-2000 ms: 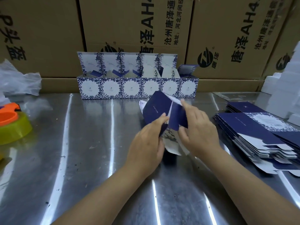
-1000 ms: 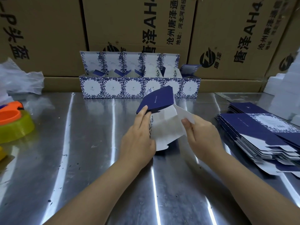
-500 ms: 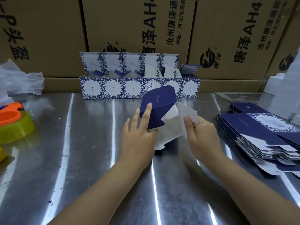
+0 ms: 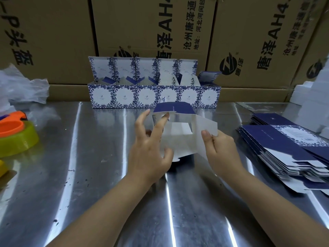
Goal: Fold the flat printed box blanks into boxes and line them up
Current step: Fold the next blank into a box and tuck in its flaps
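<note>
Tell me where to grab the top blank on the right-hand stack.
Probably its near end. The stack of flat blanks is fanned, so the white flaps stick out toward you. Pinch one flap edge from the near-left side, thumb on top.

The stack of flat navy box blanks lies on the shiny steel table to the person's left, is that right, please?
Not the left: the head view shows the stack of flat navy box blanks lying on the shiny steel table to the person's right.
</note>
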